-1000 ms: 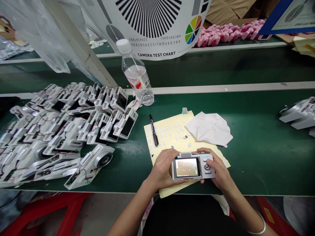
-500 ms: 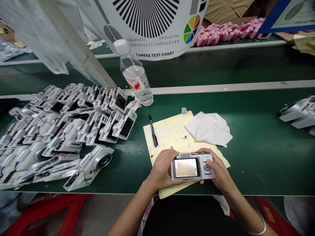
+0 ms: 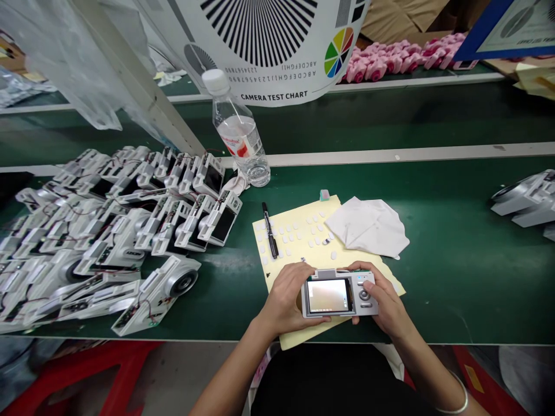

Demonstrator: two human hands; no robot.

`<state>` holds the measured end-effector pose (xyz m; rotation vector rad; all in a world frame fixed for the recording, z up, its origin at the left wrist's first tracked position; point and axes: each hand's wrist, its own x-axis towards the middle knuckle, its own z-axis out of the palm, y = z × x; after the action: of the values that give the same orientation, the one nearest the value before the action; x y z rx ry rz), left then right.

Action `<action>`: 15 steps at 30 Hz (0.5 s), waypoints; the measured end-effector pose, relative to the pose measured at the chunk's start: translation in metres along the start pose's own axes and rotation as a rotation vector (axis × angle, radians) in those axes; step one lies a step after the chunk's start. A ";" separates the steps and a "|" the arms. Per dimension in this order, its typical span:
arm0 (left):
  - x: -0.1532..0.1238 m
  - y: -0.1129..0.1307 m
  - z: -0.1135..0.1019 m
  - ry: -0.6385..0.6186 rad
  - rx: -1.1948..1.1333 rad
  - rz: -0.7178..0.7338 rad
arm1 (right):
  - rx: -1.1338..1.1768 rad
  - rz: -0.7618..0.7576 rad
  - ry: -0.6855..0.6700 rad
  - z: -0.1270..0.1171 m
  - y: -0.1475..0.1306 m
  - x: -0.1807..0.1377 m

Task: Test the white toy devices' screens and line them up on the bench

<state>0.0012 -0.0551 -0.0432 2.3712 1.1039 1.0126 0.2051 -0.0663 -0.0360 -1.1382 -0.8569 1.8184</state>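
Observation:
A white and silver digital camera (image 3: pixel 363 306) is held level above the front of the bench, its lit screen facing me. My left hand (image 3: pixel 284 297) is closed around the camera's left end. On the other end, my right hand (image 3: pixel 387 297) grips it, with the thumb on the buttons beside the screen. Under the camera lies a yellow sheet (image 3: pixel 290 271) dotted with small white pieces. A black marker (image 3: pixel 269 231) rests on the sheet's left part. The white cloth (image 3: pixel 368 226) overlaps its right side.
Many partly opened white cameras (image 3: pixel 125 231) with bare wires crowd the left of the green bench (image 3: pixel 451 254). A water bottle (image 3: pixel 241 136) stands behind the sheet. A camera test chart (image 3: pixel 277 81) hangs overhead. More white camera bodies (image 3: pixel 526 199) sit at the right edge; pink ones (image 3: pixel 390 60) lie behind.
Both hands and the camera stay in place. The picture on the camera's screen looks slightly brighter now. The overall view has shifted very slightly.

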 end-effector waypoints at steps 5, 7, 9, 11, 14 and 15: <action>0.000 0.000 0.000 0.015 -0.003 0.005 | -0.024 -0.002 0.009 0.001 -0.001 -0.001; 0.000 0.000 0.000 0.017 -0.012 0.005 | -0.038 -0.003 0.006 0.001 -0.001 -0.001; 0.001 0.000 0.001 0.018 -0.019 0.008 | -0.049 -0.001 0.002 0.001 -0.001 -0.001; 0.001 0.000 0.001 0.021 -0.020 0.012 | -0.053 0.002 0.003 0.000 -0.001 -0.001; 0.001 0.000 0.001 0.023 -0.011 0.010 | -0.036 0.001 0.005 0.000 0.000 -0.001; 0.001 0.001 0.001 0.024 -0.006 0.010 | -0.027 -0.001 0.007 0.001 0.000 0.000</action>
<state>0.0023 -0.0549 -0.0431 2.3681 1.0965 1.0488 0.2048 -0.0667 -0.0356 -1.1608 -0.8802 1.8058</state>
